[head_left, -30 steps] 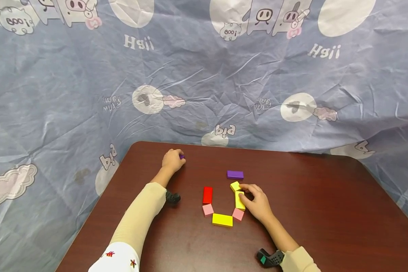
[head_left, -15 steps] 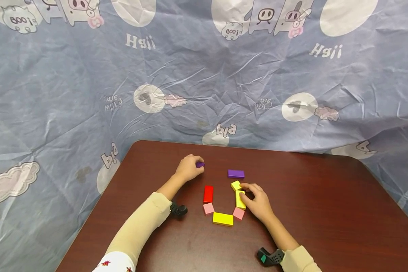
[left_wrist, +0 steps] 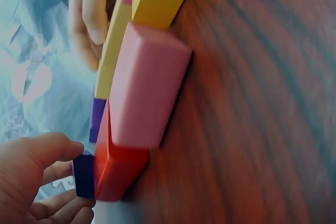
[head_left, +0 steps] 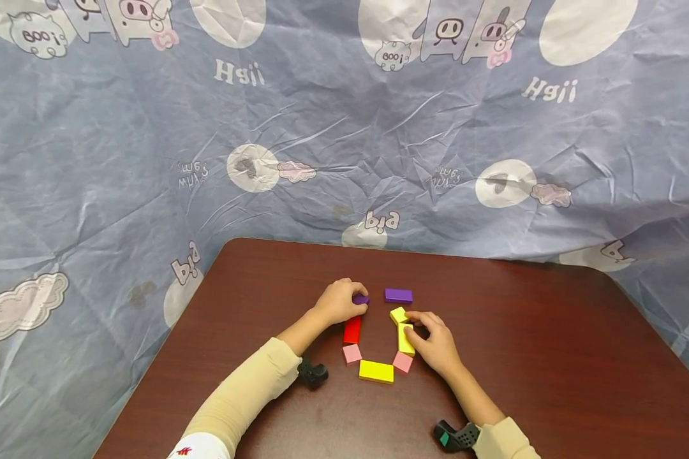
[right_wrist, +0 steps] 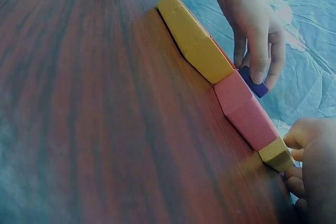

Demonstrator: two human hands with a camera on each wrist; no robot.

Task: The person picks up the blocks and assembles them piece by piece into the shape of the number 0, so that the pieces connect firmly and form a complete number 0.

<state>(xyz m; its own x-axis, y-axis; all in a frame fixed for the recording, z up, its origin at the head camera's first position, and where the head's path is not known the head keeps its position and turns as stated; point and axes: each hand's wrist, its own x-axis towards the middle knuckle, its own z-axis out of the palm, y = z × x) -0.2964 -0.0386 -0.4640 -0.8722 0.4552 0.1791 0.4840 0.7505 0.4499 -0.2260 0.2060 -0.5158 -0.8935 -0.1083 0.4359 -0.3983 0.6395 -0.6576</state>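
My left hand [head_left: 337,301] pinches a purple block [head_left: 360,299] between thumb and fingers, right at the far end of a red block [head_left: 352,329]. In the left wrist view the held purple block [left_wrist: 84,175] sits close against the red block's end. My right hand [head_left: 436,341] has its thumb on a long yellow block [head_left: 405,344], and its fingertips are at a small yellow block [head_left: 399,314] beyond it. A second purple block [head_left: 399,296] lies behind the small yellow one, apart from the hands.
Two pink blocks [head_left: 352,354] and a front yellow block [head_left: 376,371] join the sides into a U on the dark brown table [head_left: 528,357]. Behind the table hangs a blue patterned cloth [head_left: 333,127]. Each wrist wears a black device [head_left: 458,436].
My left hand has brought the purple block from the table's far left, rightward and nearer, to the red block's far end. My right hand has stayed at the yellow blocks.
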